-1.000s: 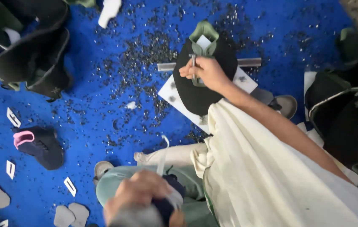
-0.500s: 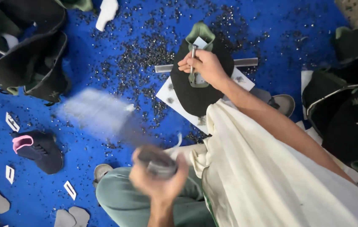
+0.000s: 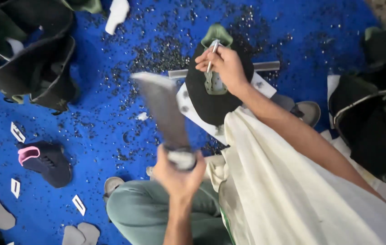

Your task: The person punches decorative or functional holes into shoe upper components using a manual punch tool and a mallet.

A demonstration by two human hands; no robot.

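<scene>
My right hand (image 3: pixel 227 68) pinches a thin metal punch (image 3: pixel 212 53) and stands it upright on a black shoe upper (image 3: pixel 206 102) with a green tongue (image 3: pixel 217 34). The upper lies on a white block (image 3: pixel 186 109), across a grey metal bar (image 3: pixel 267 66). My left hand (image 3: pixel 177 174) is raised near my knee and grips the handle of a broad flat grey striker (image 3: pixel 161 109). The striker is motion-blurred and points up toward the block, left of the upper and apart from it.
Heaps of black shoe uppers lie at the top left (image 3: pixel 25 50) and at the right (image 3: pixel 374 118). On the blue mat (image 3: pixel 88 136) are black punch scraps, a small black shoe with pink lining (image 3: pixel 45 161), white tags (image 3: pixel 17 131) and grey insoles (image 3: pixel 0 213). A cream cloth (image 3: pixel 292 190) covers my lap.
My left hand has come up from my lap and swung the flat striker up and to the right, toward the block. My right hand has kept the punch on the upper.
</scene>
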